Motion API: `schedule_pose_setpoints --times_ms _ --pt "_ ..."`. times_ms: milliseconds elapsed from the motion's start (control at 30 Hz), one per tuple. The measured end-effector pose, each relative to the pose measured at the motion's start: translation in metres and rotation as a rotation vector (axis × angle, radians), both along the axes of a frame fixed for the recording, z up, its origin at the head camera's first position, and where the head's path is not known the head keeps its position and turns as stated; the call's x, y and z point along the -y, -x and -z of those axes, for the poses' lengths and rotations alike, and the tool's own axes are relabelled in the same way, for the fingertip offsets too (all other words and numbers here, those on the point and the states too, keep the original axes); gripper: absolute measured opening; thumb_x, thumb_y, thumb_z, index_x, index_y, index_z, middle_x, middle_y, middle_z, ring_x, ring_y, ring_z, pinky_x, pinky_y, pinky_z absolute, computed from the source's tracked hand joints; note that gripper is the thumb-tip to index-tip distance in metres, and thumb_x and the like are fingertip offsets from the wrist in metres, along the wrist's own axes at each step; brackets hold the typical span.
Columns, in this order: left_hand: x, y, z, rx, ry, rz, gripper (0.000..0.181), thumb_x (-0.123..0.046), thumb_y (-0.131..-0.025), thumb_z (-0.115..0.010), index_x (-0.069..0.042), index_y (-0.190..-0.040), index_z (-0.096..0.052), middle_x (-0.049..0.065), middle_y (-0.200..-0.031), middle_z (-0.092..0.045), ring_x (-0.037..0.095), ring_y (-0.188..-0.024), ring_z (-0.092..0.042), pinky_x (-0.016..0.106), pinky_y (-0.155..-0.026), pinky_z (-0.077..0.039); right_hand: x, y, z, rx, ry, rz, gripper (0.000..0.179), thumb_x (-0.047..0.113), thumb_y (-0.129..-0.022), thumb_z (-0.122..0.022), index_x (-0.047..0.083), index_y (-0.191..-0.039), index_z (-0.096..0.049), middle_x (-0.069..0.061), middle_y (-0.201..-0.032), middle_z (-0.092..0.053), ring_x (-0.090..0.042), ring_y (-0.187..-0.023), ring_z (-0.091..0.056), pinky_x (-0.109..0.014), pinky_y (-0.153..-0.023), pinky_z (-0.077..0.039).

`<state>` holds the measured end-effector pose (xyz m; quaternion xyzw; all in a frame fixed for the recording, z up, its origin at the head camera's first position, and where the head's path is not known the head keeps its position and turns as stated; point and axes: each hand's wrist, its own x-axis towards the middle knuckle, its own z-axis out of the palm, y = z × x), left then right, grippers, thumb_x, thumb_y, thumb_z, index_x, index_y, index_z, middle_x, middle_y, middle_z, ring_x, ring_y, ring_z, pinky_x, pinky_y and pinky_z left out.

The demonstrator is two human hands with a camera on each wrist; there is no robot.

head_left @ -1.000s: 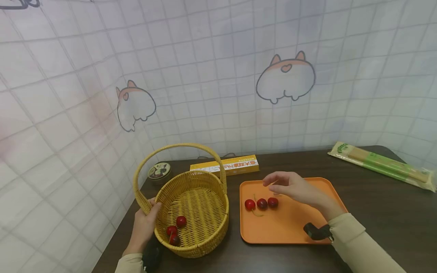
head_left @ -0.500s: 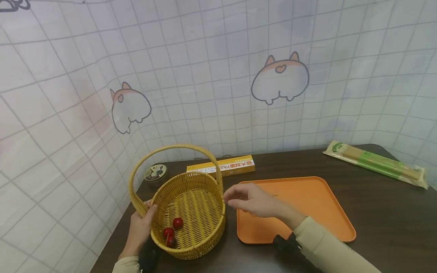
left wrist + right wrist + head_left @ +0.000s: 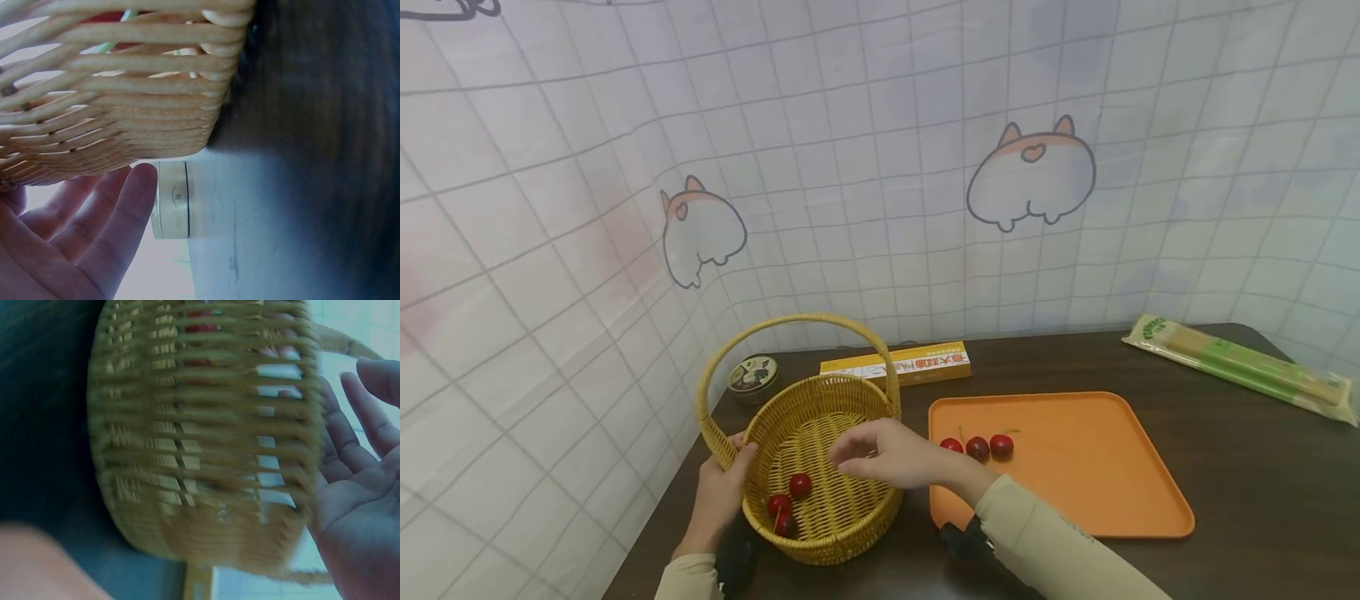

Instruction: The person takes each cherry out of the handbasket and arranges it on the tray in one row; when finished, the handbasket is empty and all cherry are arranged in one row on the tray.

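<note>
A yellow wicker basket (image 3: 820,546) with a tall arched handle stands on the table. My left hand (image 3: 718,500) holds its left rim at the handle's foot, thumb over the edge; in the left wrist view the fingers (image 3: 122,228) lie along the outside of the weave. Three red cherries (image 3: 801,485) lie at the basket's near left. Over the basket's right side is my right hand (image 3: 887,454), fingers loosely bent. Its thumb and fingers stand apart in the right wrist view, with nothing visible between them. Three more cherries (image 3: 1002,447) lie on an orange tray (image 3: 1090,467).
A round tin (image 3: 753,377) stands behind the basket at the left. Behind it lies a yellow pasta box (image 3: 925,364). A green-and-clear long packet (image 3: 1240,362) lies at the back right. Patterned cloth (image 3: 880,208) rises behind the table.
My right hand has moved left from over the tray, past the basket's right rim, to above its inside. The tray's three cherries show again. My left hand stays on the rim.
</note>
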<state>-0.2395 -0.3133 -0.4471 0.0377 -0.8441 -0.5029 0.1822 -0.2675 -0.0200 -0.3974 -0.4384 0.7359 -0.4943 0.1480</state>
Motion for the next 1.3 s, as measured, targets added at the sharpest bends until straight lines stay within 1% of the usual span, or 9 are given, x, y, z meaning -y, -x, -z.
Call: schedule_pose_setpoints --times_ms 133,300,500,633,767,933,1100,1167,1300 --pt "-0.001 0.001 0.0 0.001 0.011 -0.004 0.027 -0.027 -0.101 -0.054 0.0 -0.099 -0.056 0.017 -0.129 -0.061 0.023 -0.105 -0.06 0.019 -0.078 -0.048 0.018 0.002 0.005 -0.002 -0.014 0.009 0.022 0.022 -0.096 -0.062 0.015 -0.117 -0.066 -0.001 -0.112 -0.068 -0.004 -0.102 -0.061 -0.025 -0.089 -0.049" --pt "-0.001 0.003 0.002 0.001 0.016 -0.016 0.025 -0.027 -0.101 -0.055 -0.002 -0.095 -0.054 0.016 -0.128 -0.062 0.015 -0.1 -0.059 0.02 -0.077 -0.048 0.039 0.004 0.007 -0.001 -0.03 0.068 0.032 0.029 -0.092 -0.068 0.015 -0.12 -0.063 0.01 -0.1 -0.066 -0.008 -0.095 -0.063 -0.022 -0.083 -0.05" --pt "-0.007 0.005 0.002 -0.002 -0.005 0.007 0.025 -0.026 -0.101 -0.054 -0.002 -0.095 -0.054 0.016 -0.125 -0.062 0.019 -0.099 -0.059 0.021 -0.077 -0.048 0.049 0.008 0.012 -0.046 -0.1 0.173 0.034 0.028 -0.091 -0.07 0.013 -0.121 -0.064 0.013 -0.096 -0.064 -0.008 -0.088 -0.063 -0.022 -0.075 -0.05" --pt "-0.011 0.007 0.0 -0.003 -0.005 0.012 0.024 -0.026 -0.101 -0.054 -0.003 -0.094 -0.052 0.015 -0.124 -0.063 0.021 -0.102 -0.058 0.021 -0.079 -0.047 0.055 0.01 0.014 -0.057 -0.116 0.203 0.033 0.031 -0.091 -0.068 0.016 -0.12 -0.065 0.012 -0.097 -0.065 -0.007 -0.086 -0.064 -0.023 -0.074 -0.051" --pt "-0.011 0.005 -0.001 0.012 0.0 0.007 0.023 -0.026 -0.101 -0.054 -0.003 -0.096 -0.053 0.015 -0.124 -0.063 0.021 -0.102 -0.06 0.02 -0.079 -0.048 0.064 0.011 0.018 -0.08 -0.186 0.22 0.033 0.032 -0.091 -0.068 0.017 -0.12 -0.065 0.011 -0.098 -0.066 -0.004 -0.088 -0.061 -0.024 -0.075 -0.049" --pt "-0.007 -0.002 -0.003 0.042 0.0 -0.012 0.026 -0.028 -0.101 -0.055 -0.002 -0.099 -0.054 0.015 -0.127 -0.062 0.022 -0.104 -0.06 0.019 -0.079 -0.048 0.074 0.009 0.023 -0.141 -0.286 0.206 0.039 0.033 -0.091 -0.068 0.012 -0.125 -0.063 -0.001 -0.118 -0.066 -0.011 -0.107 -0.06 -0.029 -0.086 -0.049" --pt "-0.003 -0.002 -0.005 0.037 -0.019 0.008 0.028 -0.029 -0.101 -0.054 -0.001 -0.102 -0.054 0.017 -0.13 -0.06 0.024 -0.11 -0.059 0.018 -0.08 -0.048 0.079 0.007 0.023 -0.19 -0.414 0.149 0.054 0.041 -0.091 -0.067 0.016 -0.137 -0.053 -0.008 -0.149 -0.044 -0.023 -0.136 -0.04 -0.04 -0.106 -0.038" --pt "-0.002 -0.002 -0.006 0.038 -0.023 0.009 0.027 -0.029 -0.101 -0.054 -0.002 -0.103 -0.054 0.017 -0.13 -0.06 0.025 -0.108 -0.059 0.019 -0.079 -0.048 0.08 0.007 0.024 -0.208 -0.449 0.112 0.057 0.041 -0.091 -0.066 0.017 -0.141 -0.05 -0.009 -0.153 -0.038 -0.025 -0.141 -0.034 -0.042 -0.11 -0.034" --pt "-0.002 -0.001 -0.005 0.049 -0.014 -0.012 0.026 -0.03 -0.101 -0.054 -0.004 -0.1 -0.052 0.016 -0.129 -0.06 0.022 -0.108 -0.058 0.017 -0.08 -0.047 0.082 0.007 0.025 -0.284 -0.474 0.039 0.052 0.033 -0.094 -0.065 0.017 -0.141 -0.05 -0.006 -0.15 -0.042 -0.023 -0.141 -0.034 -0.039 -0.111 -0.033"
